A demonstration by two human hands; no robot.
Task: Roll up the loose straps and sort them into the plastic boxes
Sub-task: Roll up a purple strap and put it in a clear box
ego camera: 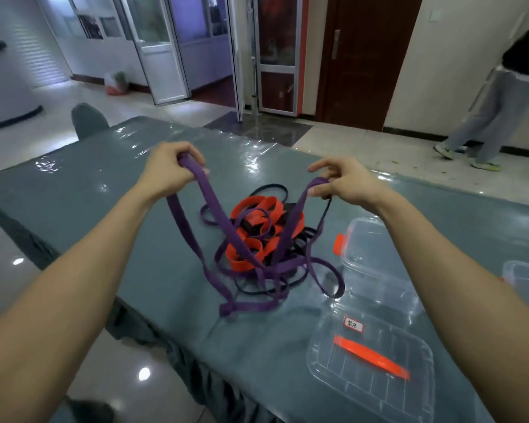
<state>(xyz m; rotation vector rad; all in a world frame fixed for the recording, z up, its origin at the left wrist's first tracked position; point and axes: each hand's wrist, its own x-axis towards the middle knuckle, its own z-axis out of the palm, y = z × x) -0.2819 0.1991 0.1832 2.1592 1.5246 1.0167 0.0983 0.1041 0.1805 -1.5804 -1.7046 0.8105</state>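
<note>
A long purple strap [226,230] is lifted off a tangled heap in the middle of the table. My left hand [168,170] grips one part of it, raised above the table at the left. My right hand [344,183] pinches another part of it at the right, with the index finger sticking out. Below lies an orange strap [258,227] tangled with thin black straps [272,190]. An open clear plastic box [376,264] stands to the right of the heap. Its lid [370,364], with an orange clip and a white label, lies nearer to me.
The table [74,193] has a glossy grey-green cover, and its front edge runs diagonally at the lower left. A second clear box [526,279] shows at the right edge behind my forearm. A person [501,96] stands on the floor at the far right. A chair back [87,119] rises behind the table.
</note>
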